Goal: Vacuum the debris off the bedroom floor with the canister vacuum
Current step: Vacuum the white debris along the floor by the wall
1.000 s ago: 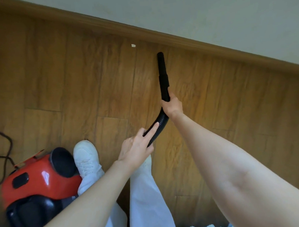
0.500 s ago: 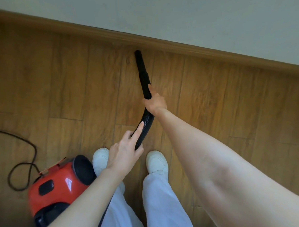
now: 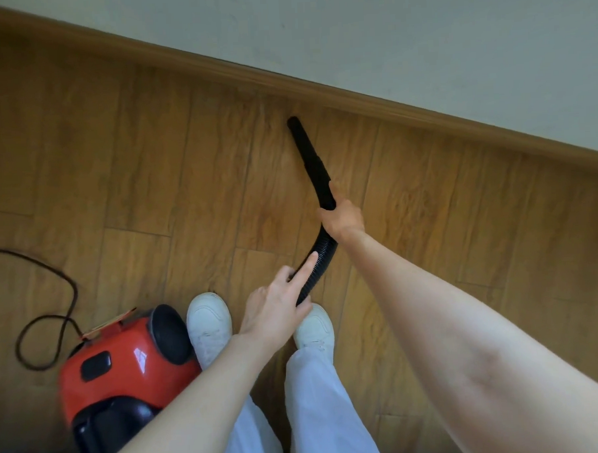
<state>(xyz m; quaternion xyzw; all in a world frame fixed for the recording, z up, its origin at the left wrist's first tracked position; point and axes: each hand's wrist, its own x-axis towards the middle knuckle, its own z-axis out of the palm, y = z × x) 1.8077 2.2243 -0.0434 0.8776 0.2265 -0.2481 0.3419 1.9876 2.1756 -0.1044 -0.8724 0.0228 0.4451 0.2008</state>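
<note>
Right hand [image 3: 343, 219] gripping black nozzle [image 3: 310, 157] — tip near baseboard [image 3: 388, 102]; left hand [image 3: 277, 307] grasping ribbed hose [image 3: 314, 263] — red canister [image 3: 125, 367] beside shoes.

No text, label, brand, number or sign can be read anywhere. The red vacuum cleaner [image 3: 118, 364] bears only plain black panels and a glare spot; no lettering is shown on its shell, and nothing is printed on the black hose [image 3: 321, 256].
</note>
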